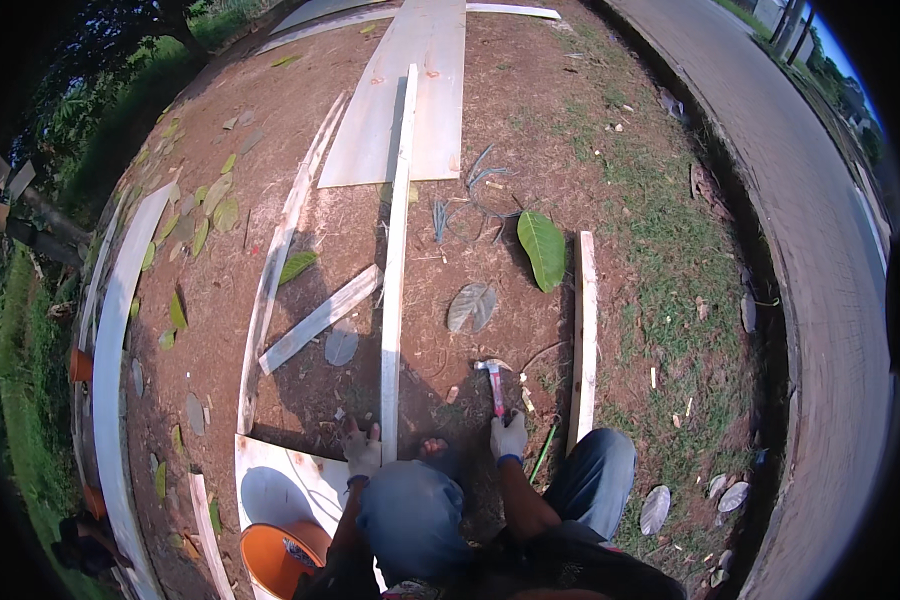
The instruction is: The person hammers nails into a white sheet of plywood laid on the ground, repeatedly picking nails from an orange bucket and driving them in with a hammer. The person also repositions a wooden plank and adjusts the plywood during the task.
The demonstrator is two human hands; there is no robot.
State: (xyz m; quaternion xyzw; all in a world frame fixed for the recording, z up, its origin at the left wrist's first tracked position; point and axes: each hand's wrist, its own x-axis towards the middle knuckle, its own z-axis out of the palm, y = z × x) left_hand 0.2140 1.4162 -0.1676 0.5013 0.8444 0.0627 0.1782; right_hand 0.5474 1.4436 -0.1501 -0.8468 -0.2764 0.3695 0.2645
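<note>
the right hand (509,438), in a pale glove, is closed around the red handle of a hammer (497,390), whose metal head points away from the person over the brown soil (490,335); whether the head touches the ground i cannot tell. the left hand (363,452), gloved too, has its fingers somewhat spread just left of the near end of a long pale beam (398,300); i cannot tell if it presses on the wood. the beam runs away from the person and its far end overlaps a wide plank (400,130). a short beam (583,330) lies right of the hammer, and a shorter offcut (320,320) slants left of the long one. an orange bucket (268,550) stands at lower left, near a pale board (305,470). a large green leaf (542,250) lies beyond the hammer.
</note>
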